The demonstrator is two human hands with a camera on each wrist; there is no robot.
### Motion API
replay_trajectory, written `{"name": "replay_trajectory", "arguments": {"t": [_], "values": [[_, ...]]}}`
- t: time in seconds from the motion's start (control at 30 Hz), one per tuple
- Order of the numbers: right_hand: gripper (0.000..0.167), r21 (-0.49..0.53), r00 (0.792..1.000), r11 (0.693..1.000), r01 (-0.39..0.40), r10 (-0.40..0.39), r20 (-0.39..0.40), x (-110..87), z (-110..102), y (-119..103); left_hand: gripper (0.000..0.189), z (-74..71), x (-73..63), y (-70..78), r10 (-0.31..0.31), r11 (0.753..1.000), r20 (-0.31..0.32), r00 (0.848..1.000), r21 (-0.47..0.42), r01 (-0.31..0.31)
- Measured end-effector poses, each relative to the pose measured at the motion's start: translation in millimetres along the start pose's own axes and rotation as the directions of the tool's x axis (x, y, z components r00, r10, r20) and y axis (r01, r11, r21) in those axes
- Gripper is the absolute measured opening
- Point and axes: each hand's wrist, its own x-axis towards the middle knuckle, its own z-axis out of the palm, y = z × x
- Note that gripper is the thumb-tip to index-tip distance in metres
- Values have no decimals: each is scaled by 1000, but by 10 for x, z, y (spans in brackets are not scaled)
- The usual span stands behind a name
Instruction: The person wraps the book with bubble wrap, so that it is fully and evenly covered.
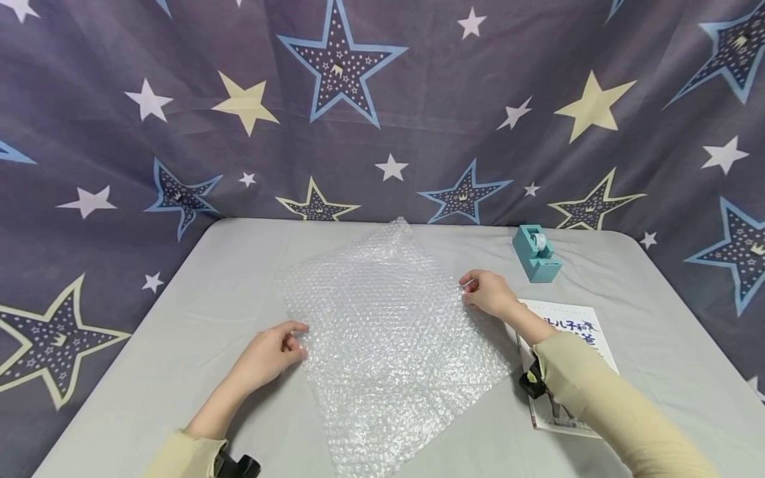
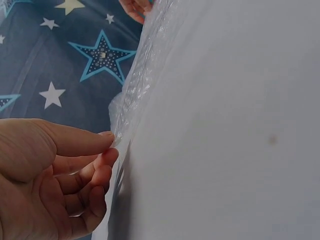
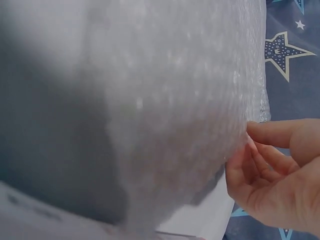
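Note:
A clear sheet of bubble wrap (image 1: 382, 332) lies turned cornerwise over the middle of the table, one corner reaching the back edge. On its left edge, the left hand (image 1: 270, 353) pinches the film between thumb and forefinger; the left wrist view shows that hand (image 2: 65, 175) with the other fingers curled in. Across the sheet, the right hand (image 1: 489, 293) pinches the right edge. Seen from the right wrist, the hand (image 3: 280, 170) has its thumb and fingers on the film's rim, and the wrap (image 3: 175, 100) hangs slightly raised there.
A book (image 1: 568, 372) with a white cover lies to the right, partly under the right forearm. Behind it stands a teal tape dispenser (image 1: 536, 255) with a roll in it. A grey cloth covers the table (image 1: 227, 265); a star-patterned curtain (image 1: 418, 146) hangs behind.

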Motion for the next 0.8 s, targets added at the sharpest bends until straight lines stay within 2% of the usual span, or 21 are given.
{"name": "replay_trajectory", "arguments": {"t": [0.43,0.8], "values": [[22,-26,999,999,21,-22,-41,74,25,-15,40,72,-89,40,-66,998,-8,998,-9,66],[20,-30,997,999,36,-38,-65,129,40,-16,39,62,-106,76,-45,999,-22,999,16,45]]}}
